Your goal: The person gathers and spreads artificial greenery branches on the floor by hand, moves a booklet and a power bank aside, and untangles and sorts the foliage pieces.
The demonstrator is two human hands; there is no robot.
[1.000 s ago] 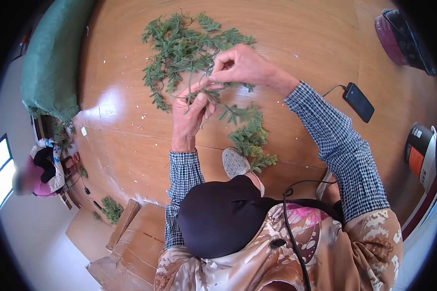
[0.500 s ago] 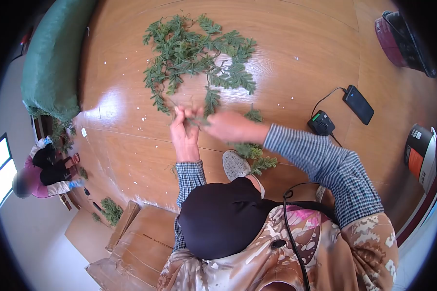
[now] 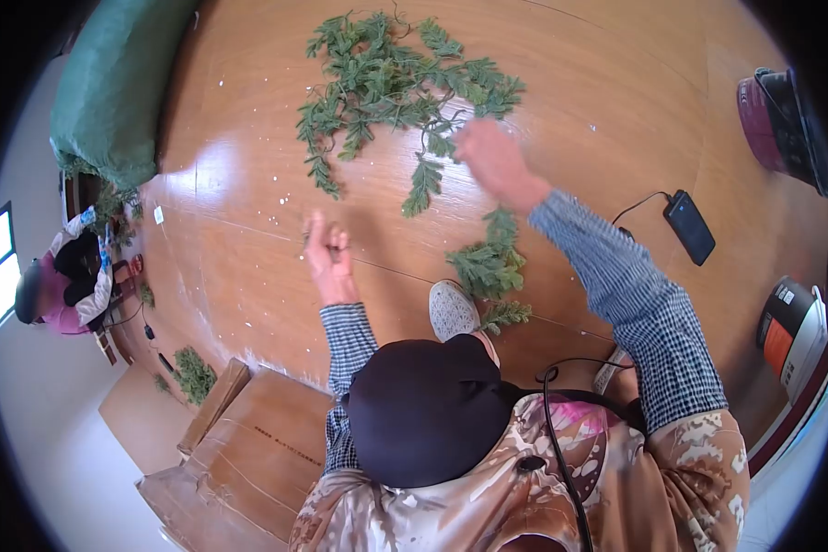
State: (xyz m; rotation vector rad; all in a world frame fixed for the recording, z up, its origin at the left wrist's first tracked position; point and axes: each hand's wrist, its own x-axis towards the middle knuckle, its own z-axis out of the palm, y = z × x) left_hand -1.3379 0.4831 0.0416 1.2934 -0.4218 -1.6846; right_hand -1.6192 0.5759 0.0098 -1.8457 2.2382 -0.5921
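A loose pile of artificial green pine sprigs (image 3: 377, 78) lies on the wooden floor in front of me. My right hand (image 3: 495, 158) is at the pile's right edge, its fingertips beside a sprig. Motion blurs those fingers, so whether they grip it is unclear. My left hand (image 3: 331, 261) hovers above the floor nearer to me, fingers curled in and thumb close to them. Whatever it may hold is too small to make out. By my shoe (image 3: 452, 310), a second cluster of sprigs (image 3: 488, 267) rests on the floor, partly under my right forearm.
A black power bank (image 3: 689, 227) with a cable lies at the right, near a dark red bucket (image 3: 771, 124) and another tub (image 3: 789, 322). At left are a long green sack (image 3: 120, 87), cardboard (image 3: 258, 432) and a seated person (image 3: 69, 281) beside more greenery.
My hands were together over a thin sprig; now they are apart. The right hand has moved forward to the pile, while the left has shifted slightly left. The seated person's arms have moved.
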